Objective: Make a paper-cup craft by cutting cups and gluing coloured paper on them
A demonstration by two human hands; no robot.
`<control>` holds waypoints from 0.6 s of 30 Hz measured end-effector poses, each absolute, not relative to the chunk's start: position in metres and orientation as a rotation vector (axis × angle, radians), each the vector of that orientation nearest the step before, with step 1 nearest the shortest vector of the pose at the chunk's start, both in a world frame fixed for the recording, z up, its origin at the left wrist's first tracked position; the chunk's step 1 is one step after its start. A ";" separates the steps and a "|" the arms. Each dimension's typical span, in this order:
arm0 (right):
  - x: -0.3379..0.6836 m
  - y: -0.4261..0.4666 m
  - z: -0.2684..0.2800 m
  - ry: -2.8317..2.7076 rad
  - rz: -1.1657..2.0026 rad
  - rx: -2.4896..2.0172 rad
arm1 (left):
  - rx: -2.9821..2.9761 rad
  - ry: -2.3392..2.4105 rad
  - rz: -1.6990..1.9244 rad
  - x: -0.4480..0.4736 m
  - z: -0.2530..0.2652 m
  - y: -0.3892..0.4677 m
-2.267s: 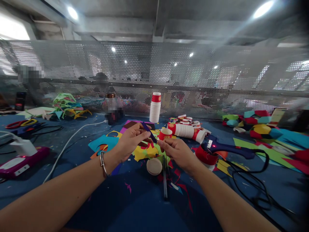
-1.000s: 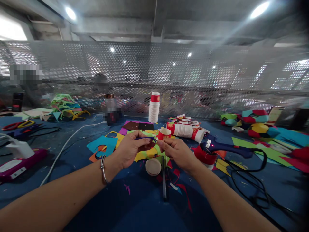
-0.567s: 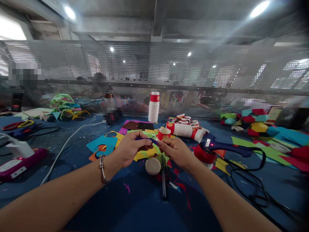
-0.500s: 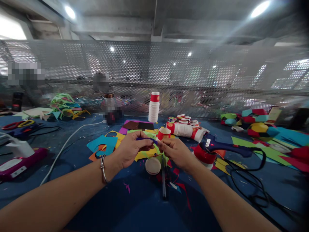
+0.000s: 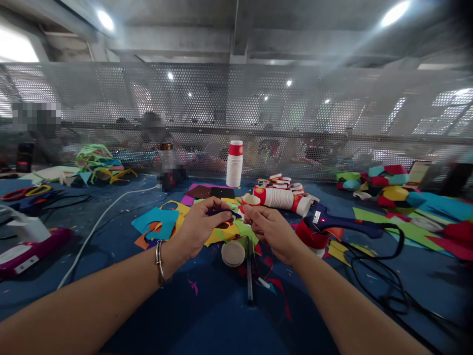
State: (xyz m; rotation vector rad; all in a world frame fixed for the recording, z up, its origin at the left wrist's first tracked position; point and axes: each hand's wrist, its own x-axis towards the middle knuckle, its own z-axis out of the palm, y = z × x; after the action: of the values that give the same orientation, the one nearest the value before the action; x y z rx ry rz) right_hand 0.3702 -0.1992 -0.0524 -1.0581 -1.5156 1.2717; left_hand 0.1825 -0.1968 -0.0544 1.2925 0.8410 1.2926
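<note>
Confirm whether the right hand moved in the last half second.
Yes: slightly up in the view, judged against the standing cup stack. The right hand now covers much of the front of the mouth-up paper cup, visible earlier.

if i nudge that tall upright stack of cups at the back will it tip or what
The upright cup stack would probably tip easily, being tall and narrow. It should be light for its size, as it looks like paper.
</note>
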 end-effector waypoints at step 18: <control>0.374 -0.204 -0.048 -1.474 1.562 -0.951 | 2.303 0.688 1.424 0.174 -0.056 -0.202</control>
State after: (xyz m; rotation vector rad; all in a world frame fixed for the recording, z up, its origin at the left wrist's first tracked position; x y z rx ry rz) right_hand 0.3740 -0.2036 -0.0477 -0.9507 -1.4744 1.5622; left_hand 0.1737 -0.2016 -0.0556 2.3030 0.6879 1.4241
